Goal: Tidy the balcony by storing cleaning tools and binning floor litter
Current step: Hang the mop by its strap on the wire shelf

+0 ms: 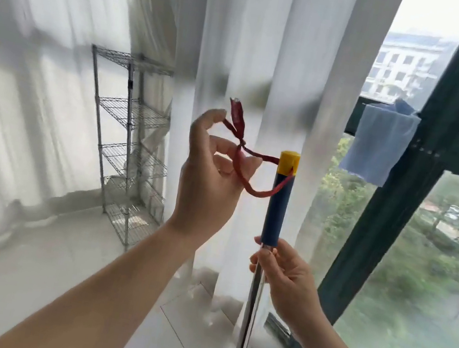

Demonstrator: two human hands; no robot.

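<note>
Seemingly bare wire rack (133, 139); left hand (210, 170) pinches red cord (248, 174).

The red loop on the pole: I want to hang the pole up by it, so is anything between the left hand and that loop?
Nothing visible. The left hand already pinches the red loop, which is tied through the yellow cap. The right hand grips the pole below its blue grip. No hook shows in this view.

A wire shelf rack (130, 139) stands at the left against the curtain (230, 37), the upright pole (267, 241) rises before that curtain, and a cloth (379, 141) hangs on the window frame (440, 142) to the right.
</note>
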